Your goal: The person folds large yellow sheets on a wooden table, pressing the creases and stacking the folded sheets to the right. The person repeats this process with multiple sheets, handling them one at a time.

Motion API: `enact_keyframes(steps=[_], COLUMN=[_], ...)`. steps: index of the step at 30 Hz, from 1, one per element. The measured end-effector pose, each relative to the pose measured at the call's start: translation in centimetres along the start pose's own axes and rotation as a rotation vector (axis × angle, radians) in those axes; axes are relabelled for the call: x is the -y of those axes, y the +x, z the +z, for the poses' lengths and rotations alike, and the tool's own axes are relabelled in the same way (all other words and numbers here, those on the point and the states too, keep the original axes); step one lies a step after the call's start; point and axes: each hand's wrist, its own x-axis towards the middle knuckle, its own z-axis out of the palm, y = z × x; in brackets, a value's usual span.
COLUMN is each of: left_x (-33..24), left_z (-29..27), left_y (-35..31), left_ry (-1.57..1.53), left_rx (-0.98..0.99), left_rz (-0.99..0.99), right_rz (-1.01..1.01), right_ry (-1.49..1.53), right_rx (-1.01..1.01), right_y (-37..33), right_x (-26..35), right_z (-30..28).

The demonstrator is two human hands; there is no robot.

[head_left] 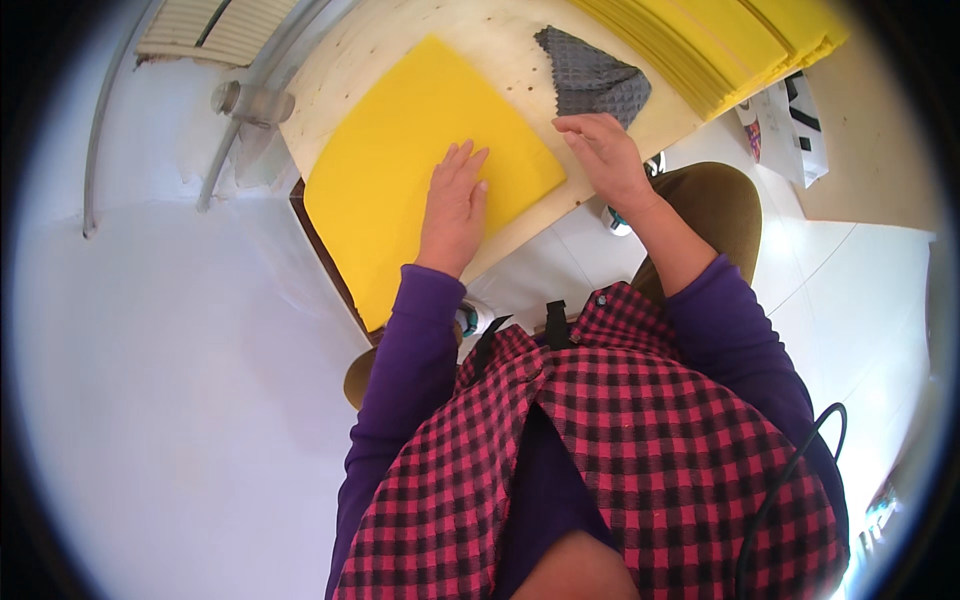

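Head view, looking straight down over a checked red-and-black apron point(620, 440) and purple sleeves point(410, 350).

Left hand point(455, 205): flat, palm down, fingers straight and close together, pressed on the yellow sheet point(400, 160). Nothing gripped; just resting on the surface near the sheet's right part.

Right hand point(605, 160): palm down, fingers loosely curled, tips at the sheet's right corner, where it meets bare board. Touching or pinching the edge? Cannot tell. Nothing clearly held.

Yellow sheet: square, lying flat on the pale wooden board point(480, 40), turned diagonally in the picture. Near edge overhanging the board's near edge toward the body. Top corner pointing away.

Grey cloth point(590, 75): waffle-textured, crumpled, on the board just beyond the right hand, apart from the sheet.

Yellow stack point(720, 45): many like sheets piled at the board's far right, edges showing as layers. Well apart from both hands.

White bag point(790, 125) with dark print: past the board's right side, on the floor.

Brown stool point(720, 200): rounded, below the right forearm, beside the board.

Black cable point(790, 470): looped at the right side of the apron.

White radiator point(215, 30) and grey pipe point(250, 110): upper left, off the board. Pale floor point(150, 400) on the left.
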Motion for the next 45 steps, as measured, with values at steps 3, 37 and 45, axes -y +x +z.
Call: enact_keyframes(steps=[3, 37, 45], left_x=[0.0, 0.1, 0.1], left_z=[1.6, 3.5, 3.4], left_y=[1.2, 1.7, 1.5], left_ry=[0.092, 0.130, 0.162], left_rx=[0.062, 0.087, 0.049], left_rz=[-0.037, 0.010, 0.033], right_rz=[-0.002, 0.413, 0.220], right_ry=[0.016, -0.048, -0.340], right_rx=[0.002, 0.360, 0.133], right_y=[0.6, 1.0, 1.7], right_x=[-0.2, 0.3, -0.4], right_z=[-0.1, -1.7, -4.9])
